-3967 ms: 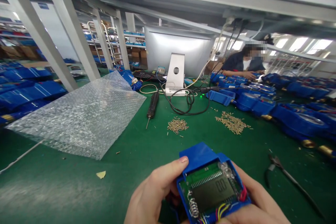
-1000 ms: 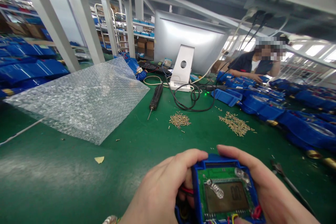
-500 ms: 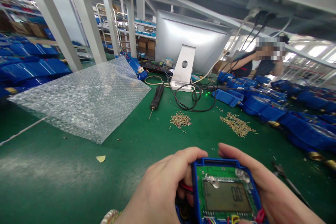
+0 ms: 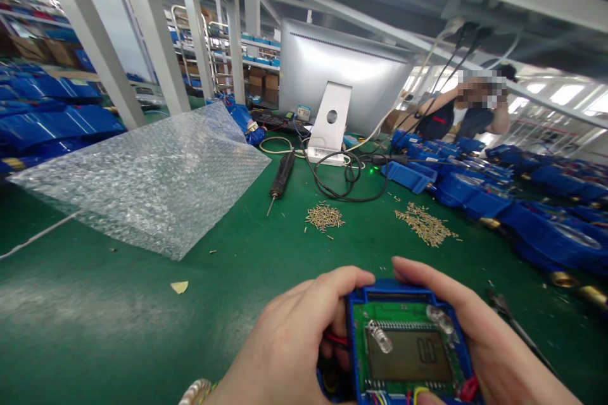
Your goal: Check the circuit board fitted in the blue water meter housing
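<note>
Both hands hold a blue plastic housing (image 4: 357, 335) at the bottom of the view. A green circuit board with a grey LCD (image 4: 408, 355), clear LEDs and coloured wires sits inside it. My left hand (image 4: 289, 342) grips its left side, thumb on the top edge. My right hand (image 4: 494, 348) wraps the right side, forefinger along the top rim. A black electric screwdriver (image 4: 281, 174) lies far ahead on the green mat, with two heaps of brass screws (image 4: 324, 216) (image 4: 426, 224) nearer.
A bubble wrap sheet (image 4: 152, 183) covers the left of the green mat (image 4: 118, 316). A monitor's back (image 4: 342, 79) and coiled black cables (image 4: 349, 180) stand ahead. Blue housings (image 4: 546, 234) crowd the right, pliers (image 4: 515, 323) lie near my right hand. Another person (image 4: 441, 117) works beyond.
Four seconds ago the housing was tilted with its lid up; now it lies square between both hands with forefinger and thumb on its top edge. The person beyond has raised an arm.
</note>
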A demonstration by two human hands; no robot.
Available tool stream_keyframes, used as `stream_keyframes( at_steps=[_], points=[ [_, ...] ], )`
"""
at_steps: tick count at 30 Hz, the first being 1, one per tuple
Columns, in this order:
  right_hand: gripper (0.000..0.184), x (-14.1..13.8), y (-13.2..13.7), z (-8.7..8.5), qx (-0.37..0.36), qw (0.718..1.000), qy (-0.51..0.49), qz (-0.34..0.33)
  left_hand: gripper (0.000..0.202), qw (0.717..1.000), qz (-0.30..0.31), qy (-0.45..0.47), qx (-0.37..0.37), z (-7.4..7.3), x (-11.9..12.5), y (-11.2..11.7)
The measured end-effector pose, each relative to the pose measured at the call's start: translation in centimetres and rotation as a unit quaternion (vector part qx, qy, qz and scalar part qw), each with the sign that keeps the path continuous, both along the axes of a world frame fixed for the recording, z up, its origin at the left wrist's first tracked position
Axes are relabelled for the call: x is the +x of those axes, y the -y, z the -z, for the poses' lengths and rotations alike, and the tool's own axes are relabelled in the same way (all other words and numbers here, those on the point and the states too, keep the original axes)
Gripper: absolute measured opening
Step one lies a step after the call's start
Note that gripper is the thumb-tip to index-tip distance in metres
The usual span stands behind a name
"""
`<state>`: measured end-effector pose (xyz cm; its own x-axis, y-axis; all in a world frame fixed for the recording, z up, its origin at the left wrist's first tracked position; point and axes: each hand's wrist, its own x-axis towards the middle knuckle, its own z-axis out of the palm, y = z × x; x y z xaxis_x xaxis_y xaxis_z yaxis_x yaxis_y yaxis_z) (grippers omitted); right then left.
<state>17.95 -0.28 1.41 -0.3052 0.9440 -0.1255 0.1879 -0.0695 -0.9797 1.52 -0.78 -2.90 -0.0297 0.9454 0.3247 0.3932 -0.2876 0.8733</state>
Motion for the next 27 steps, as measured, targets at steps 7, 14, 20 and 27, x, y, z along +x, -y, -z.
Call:
stream_keyframes(
  at_steps=[7, 14, 20, 27],
  points=[
    [0.048, 0.6, -0.4, 0.8, -0.032, 0.999, -0.014, -0.025, 0.064, 0.999, 0.036, 0.011, 0.026, 0.7, 0.2, 0.2],
    [0.052, 0.7, -0.5, 1.1, -0.048, 0.998, 0.0, -0.041, 0.071, 0.999, 0.025, -0.013, 0.031, 1.0, -0.1, 0.5],
    [0.049, 0.5, -0.5, 1.2, -0.046, 0.998, -0.007, -0.05, 0.066, 0.999, 0.003, -0.029, 0.037, 0.8, 0.2, 0.8],
    [0.05, 0.4, -0.4, 1.1, 0.008, 0.998, 0.006, -0.055, 0.067, 0.995, 0.024, -0.055, 0.074, 0.9, -0.1, 0.5]
  ],
)
